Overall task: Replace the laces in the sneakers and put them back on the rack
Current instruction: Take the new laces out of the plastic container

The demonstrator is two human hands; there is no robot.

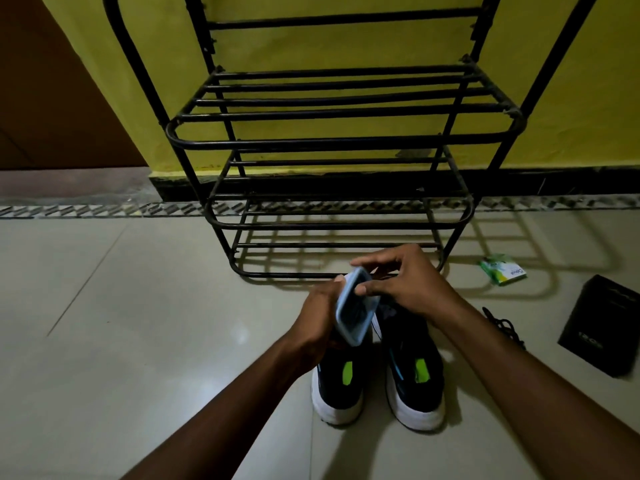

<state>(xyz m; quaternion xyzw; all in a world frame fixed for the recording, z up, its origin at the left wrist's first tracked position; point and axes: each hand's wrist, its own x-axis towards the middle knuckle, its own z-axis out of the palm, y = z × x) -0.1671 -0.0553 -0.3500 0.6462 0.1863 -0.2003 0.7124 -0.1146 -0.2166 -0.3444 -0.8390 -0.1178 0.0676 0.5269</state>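
Pale floor tiles (156, 306) carry the sneakers (414, 386) side by side, toes toward the rack (332, 143) just ahead, directly under both hands. The left grip (318, 317) is curled round a blue phone (356, 310), the right grip (405, 282) pinches its top end; the black lace (504, 325) lies nearer the right

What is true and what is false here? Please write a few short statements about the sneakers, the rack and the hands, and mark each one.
1. Both sneakers stand on the floor in front of the rack. True.
2. A pair of shoes sits on the rack. False: no shoes show on it.
3. The left hand grips a flat light-blue object. True.
4. The black box lies left of the sneakers. False: the black box lies to their right.
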